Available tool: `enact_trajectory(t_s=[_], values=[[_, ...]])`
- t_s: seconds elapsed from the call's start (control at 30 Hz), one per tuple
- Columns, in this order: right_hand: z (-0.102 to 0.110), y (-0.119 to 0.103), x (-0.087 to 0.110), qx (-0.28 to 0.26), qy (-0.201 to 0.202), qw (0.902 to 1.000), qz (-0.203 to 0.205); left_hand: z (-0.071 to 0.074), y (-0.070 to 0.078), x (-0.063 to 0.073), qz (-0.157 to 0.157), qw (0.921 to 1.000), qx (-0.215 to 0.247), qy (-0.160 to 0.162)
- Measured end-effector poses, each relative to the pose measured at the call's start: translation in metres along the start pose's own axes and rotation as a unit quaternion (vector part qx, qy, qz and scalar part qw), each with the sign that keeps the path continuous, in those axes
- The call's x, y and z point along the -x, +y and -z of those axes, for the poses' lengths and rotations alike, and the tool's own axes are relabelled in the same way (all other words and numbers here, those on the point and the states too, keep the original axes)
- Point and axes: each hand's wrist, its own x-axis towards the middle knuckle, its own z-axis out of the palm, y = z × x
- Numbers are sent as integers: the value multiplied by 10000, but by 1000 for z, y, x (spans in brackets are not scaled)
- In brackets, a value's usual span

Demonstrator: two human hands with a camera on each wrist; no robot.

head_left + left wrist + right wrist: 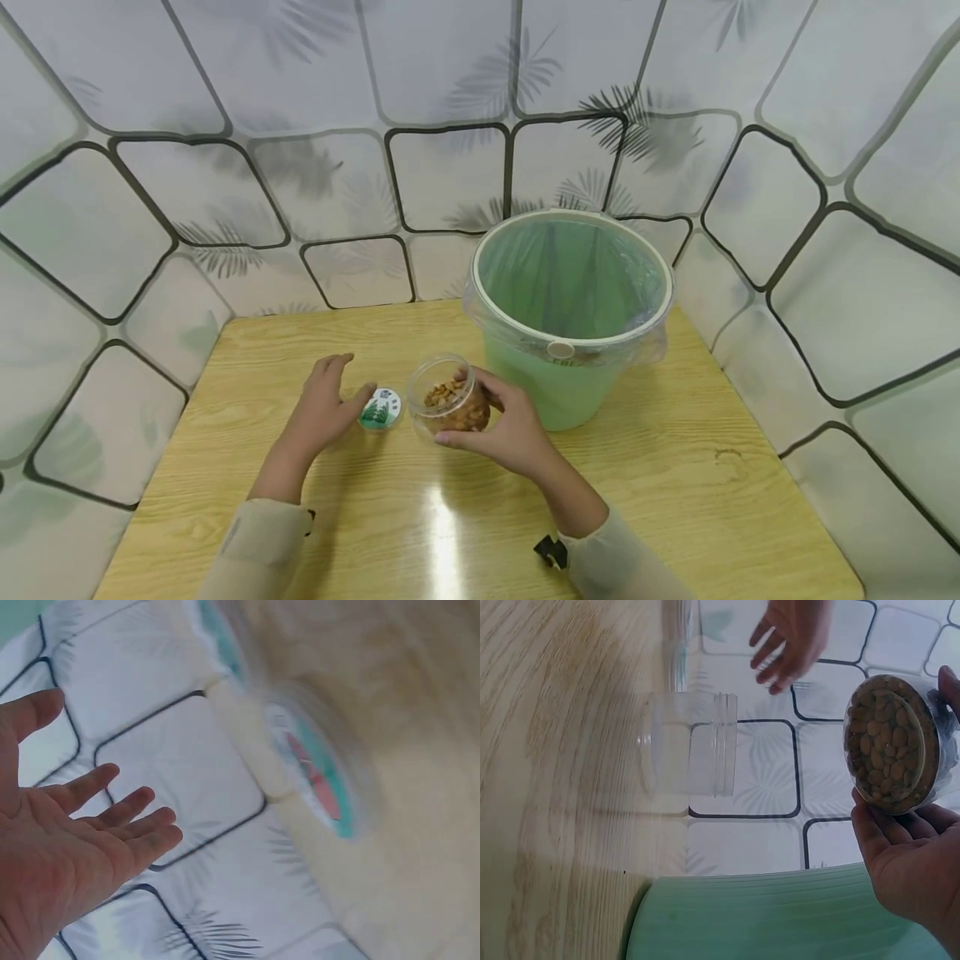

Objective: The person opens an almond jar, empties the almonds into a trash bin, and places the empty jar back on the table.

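My right hand grips a clear plastic jar of almonds, thumb on one side and fingers on the other. The jar is raised above the table and tilted, and its base faces the right wrist camera. Standing upright on the table in that view is an empty clear jar; the held jar overlaps it from above. My left hand hovers with fingers spread, holding nothing, beside a round white and green lid. A second lid shows in the left wrist view, where both lids are blurred.
A green bucket with a clear plastic liner and a white rim stands at the back right, close behind my right hand. The wood-grain table meets patterned fabric walls at the back and both sides.
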Motion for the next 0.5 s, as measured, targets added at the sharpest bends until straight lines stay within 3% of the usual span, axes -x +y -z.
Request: enact_trajectory(t_s=[0.27, 0.5], values=[[6, -4, 7, -136, 62, 9999, 33, 6, 51, -14, -656, 9977, 132, 50], [10, -5, 12, -144, 141, 9998, 33, 15, 88, -22, -1349, 9904, 293, 46]])
